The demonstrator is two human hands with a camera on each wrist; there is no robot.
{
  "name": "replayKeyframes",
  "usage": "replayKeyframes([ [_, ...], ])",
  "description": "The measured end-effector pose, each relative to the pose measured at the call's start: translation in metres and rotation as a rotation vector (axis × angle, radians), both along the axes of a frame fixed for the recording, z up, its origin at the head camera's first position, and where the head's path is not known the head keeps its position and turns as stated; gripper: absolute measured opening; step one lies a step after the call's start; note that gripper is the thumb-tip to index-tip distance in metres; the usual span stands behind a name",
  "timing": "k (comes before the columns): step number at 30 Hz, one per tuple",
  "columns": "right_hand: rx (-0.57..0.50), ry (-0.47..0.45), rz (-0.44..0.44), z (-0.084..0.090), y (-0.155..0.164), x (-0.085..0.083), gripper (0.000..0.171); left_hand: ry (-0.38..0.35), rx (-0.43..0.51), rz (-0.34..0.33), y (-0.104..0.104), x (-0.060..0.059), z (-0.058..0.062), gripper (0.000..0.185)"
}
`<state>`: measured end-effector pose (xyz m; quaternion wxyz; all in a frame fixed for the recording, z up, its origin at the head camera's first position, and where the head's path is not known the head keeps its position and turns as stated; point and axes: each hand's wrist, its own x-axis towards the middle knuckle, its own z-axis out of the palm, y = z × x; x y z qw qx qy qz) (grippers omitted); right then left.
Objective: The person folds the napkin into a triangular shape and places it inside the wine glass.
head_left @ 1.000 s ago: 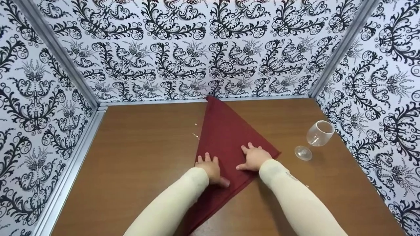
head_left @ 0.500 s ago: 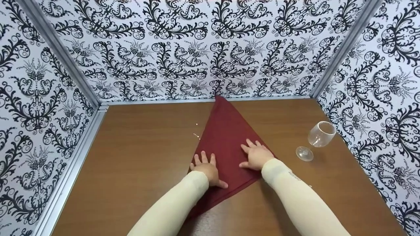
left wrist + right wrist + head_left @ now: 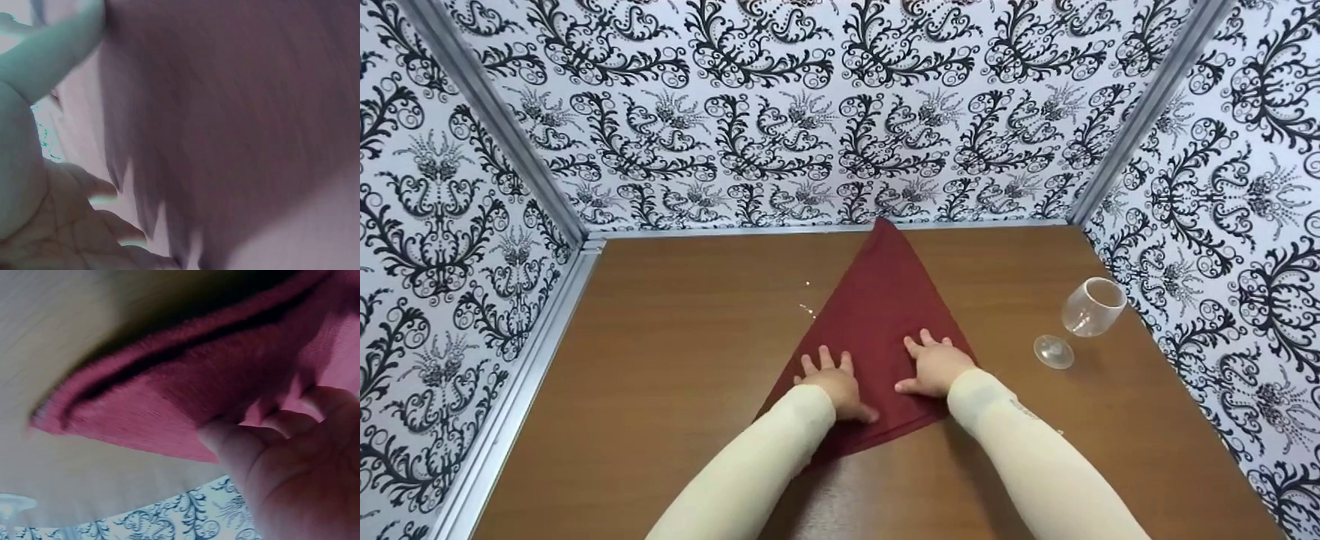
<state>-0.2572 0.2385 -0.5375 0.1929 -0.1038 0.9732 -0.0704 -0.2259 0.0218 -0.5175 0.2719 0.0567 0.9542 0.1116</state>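
A dark red cloth napkin (image 3: 877,322), folded into a triangle, lies on the wooden table with its tip toward the back wall. Both hands rest on it with spread fingers. My left hand (image 3: 834,386) lies on its left part, thumb pointing right. Over the right part is my right hand (image 3: 936,369), thumb pointing left. In the left wrist view the left palm (image 3: 56,225) hovers close over the cloth, fingertips at its surface. The right wrist view shows the right fingers (image 3: 236,441) touching the cloth near its layered folded edge (image 3: 185,343).
A clear stemmed wine glass (image 3: 1091,307) stands on the right side of the table (image 3: 675,345). Small white specks (image 3: 808,309) lie left of the napkin. Patterned walls (image 3: 810,112) with metal framing rise at the back and sides.
The napkin has turned clockwise under my hands: its far tip has shifted right and its near left corner has swung up and left. Both hands stay flat, shifting only slightly.
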Motion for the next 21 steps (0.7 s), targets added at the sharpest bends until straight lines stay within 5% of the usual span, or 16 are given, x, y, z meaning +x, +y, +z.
replayKeyframes([
  [10,0.098,0.118,0.062,0.005,-0.007,-0.002,0.087,0.016,-0.006,0.025,-0.007,-0.003,-0.015,0.123],
  [21,0.001,0.04,0.009,-0.005,-0.002,0.003,0.097,0.035,0.0,0.02,-0.015,-0.008,-0.008,0.125],
])
